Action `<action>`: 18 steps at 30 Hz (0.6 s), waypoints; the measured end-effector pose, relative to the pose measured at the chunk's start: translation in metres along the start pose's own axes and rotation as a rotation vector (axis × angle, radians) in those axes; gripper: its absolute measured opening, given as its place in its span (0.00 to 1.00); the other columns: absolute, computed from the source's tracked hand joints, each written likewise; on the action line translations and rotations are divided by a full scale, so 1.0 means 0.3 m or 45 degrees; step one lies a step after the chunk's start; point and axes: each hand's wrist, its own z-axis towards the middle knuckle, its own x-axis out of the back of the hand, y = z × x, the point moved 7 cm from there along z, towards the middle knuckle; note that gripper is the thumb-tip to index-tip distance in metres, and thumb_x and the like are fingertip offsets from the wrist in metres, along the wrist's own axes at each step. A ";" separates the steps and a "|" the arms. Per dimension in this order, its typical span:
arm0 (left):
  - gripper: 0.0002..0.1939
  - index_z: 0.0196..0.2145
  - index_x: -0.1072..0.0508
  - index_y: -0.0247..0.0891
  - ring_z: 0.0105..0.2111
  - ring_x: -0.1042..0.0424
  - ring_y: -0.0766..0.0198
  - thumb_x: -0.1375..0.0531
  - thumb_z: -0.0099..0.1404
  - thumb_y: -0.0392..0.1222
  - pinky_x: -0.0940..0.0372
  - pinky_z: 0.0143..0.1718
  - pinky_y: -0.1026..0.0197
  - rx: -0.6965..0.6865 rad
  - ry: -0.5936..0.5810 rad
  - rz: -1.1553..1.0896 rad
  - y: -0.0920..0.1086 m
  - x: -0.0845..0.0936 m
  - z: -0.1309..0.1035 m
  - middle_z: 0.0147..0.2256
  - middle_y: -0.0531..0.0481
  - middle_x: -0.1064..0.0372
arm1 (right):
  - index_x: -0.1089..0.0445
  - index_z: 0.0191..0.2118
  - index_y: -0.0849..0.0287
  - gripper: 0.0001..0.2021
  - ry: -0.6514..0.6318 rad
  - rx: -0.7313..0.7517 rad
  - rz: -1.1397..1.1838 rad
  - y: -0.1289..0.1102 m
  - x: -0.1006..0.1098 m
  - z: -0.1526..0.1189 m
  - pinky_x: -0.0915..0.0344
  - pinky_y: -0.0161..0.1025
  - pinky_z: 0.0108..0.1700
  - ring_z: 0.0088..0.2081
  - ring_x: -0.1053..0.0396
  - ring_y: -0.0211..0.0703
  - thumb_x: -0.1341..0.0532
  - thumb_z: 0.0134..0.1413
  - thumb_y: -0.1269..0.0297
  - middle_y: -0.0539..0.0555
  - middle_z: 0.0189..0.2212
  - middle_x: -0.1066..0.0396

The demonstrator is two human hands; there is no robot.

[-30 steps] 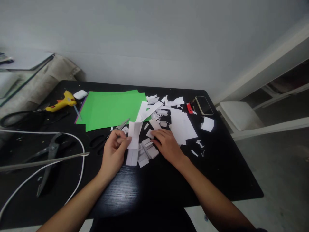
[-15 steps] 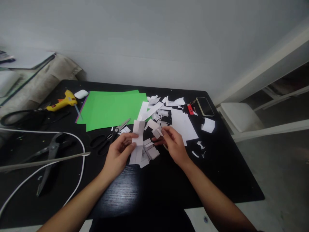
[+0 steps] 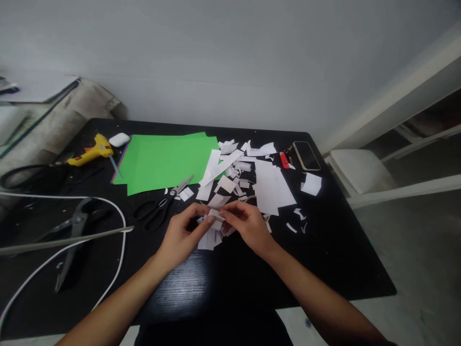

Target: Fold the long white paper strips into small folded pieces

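Between my two hands is a folded piece of white paper (image 3: 217, 218), pinched from both sides. My left hand (image 3: 183, 229) grips it with thumb and fingers at its left edge. My right hand (image 3: 248, 223) closes on its right side, its fingertips partly hidden behind the paper. Other cut white pieces (image 3: 208, 241) lie on the table just under my hands, partly covered by them. Farther back is a heap of white strips and scraps (image 3: 225, 168). Black-handled scissors (image 3: 163, 204) rest to the left of my left hand.
Green sheets (image 3: 165, 163) lie at the back left, beside a yellow glue gun (image 3: 95, 151). Large shears (image 3: 77, 226) and a white cable (image 3: 124, 254) occupy the left side. White sheets (image 3: 272, 187), a red lighter (image 3: 284, 160) and a phone (image 3: 306, 156) lie at the right.
My hands have come together over the white pieces. The long paper in my left hand has been lowered and folded, or swapped; I cannot tell which. My right hand has moved left.
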 end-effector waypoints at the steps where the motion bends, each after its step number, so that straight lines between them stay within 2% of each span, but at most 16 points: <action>1: 0.08 0.41 0.23 0.41 0.38 0.24 0.62 0.36 0.71 0.47 0.31 0.41 0.61 0.008 0.000 -0.006 -0.003 -0.002 0.001 0.38 0.50 0.22 | 0.23 0.35 0.58 0.14 0.007 0.010 0.016 0.002 -0.002 0.000 0.27 0.35 0.31 0.26 0.28 0.36 0.26 0.51 0.54 0.49 0.29 0.24; 5: 0.08 0.40 0.25 0.40 0.36 0.25 0.63 0.36 0.71 0.47 0.33 0.36 0.63 0.026 0.047 -0.066 -0.010 0.000 -0.001 0.36 0.50 0.23 | 0.27 0.38 0.55 0.15 0.060 0.052 0.114 0.009 0.002 0.001 0.27 0.34 0.32 0.29 0.28 0.35 0.26 0.51 0.55 0.48 0.34 0.26; 8: 0.08 0.41 0.28 0.40 0.35 0.26 0.64 0.36 0.71 0.46 0.34 0.34 0.64 0.048 0.056 -0.129 -0.018 -0.001 -0.007 0.36 0.51 0.23 | 0.25 0.43 0.54 0.14 -0.005 0.062 0.096 0.007 -0.006 0.001 0.26 0.36 0.34 0.31 0.27 0.36 0.28 0.55 0.54 0.50 0.38 0.25; 13: 0.09 0.43 0.33 0.42 0.31 0.28 0.66 0.36 0.71 0.46 0.35 0.33 0.64 0.065 0.072 -0.171 -0.030 0.000 -0.012 0.33 0.53 0.24 | 0.21 0.39 0.56 0.11 -0.061 0.069 -0.006 -0.003 -0.010 -0.003 0.25 0.39 0.37 0.31 0.26 0.39 0.29 0.57 0.54 0.50 0.31 0.23; 18: 0.09 0.43 0.34 0.42 0.30 0.29 0.66 0.37 0.71 0.43 0.36 0.32 0.64 0.053 0.074 -0.213 -0.027 0.005 -0.009 0.33 0.53 0.24 | 0.19 0.41 0.53 0.12 -0.076 0.087 0.015 -0.005 -0.016 -0.006 0.26 0.40 0.45 0.38 0.23 0.41 0.25 0.51 0.58 0.50 0.36 0.20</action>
